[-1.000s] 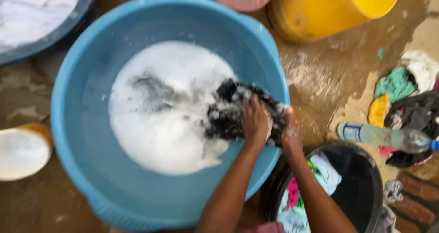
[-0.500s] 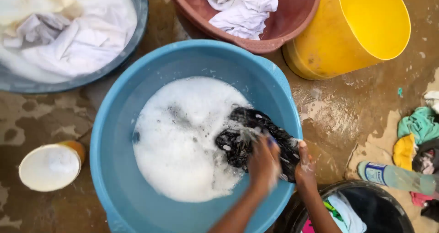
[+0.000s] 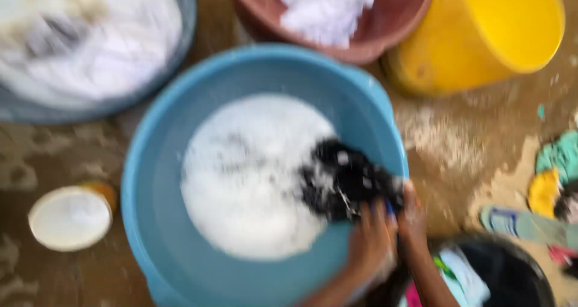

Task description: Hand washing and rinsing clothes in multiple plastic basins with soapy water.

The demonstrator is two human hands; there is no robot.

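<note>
A big blue basin (image 3: 162, 162) holds white foamy water (image 3: 253, 174). A wet black garment (image 3: 346, 180) lies at the basin's right side, partly in the suds. My left hand (image 3: 373, 241) grips the garment's near edge. My right hand (image 3: 412, 213) holds the same cloth at the basin's right rim, close beside the left. The picture is blurred, so finger detail is unclear.
A grey basin (image 3: 186, 24) of white laundry sits top left, a reddish-brown basin (image 3: 385, 36) with white cloth top middle, a yellow bucket (image 3: 469, 42) top right. A small white-lidded tub (image 3: 69, 217) stands left. A black container (image 3: 518, 277) and loose coloured clothes (image 3: 557, 162) lie right on wet ground.
The view has shifted so the basin sits lower and the bowls behind show more. Both hands stayed on the black garment at the right rim, moving with a scrubbing motion.
</note>
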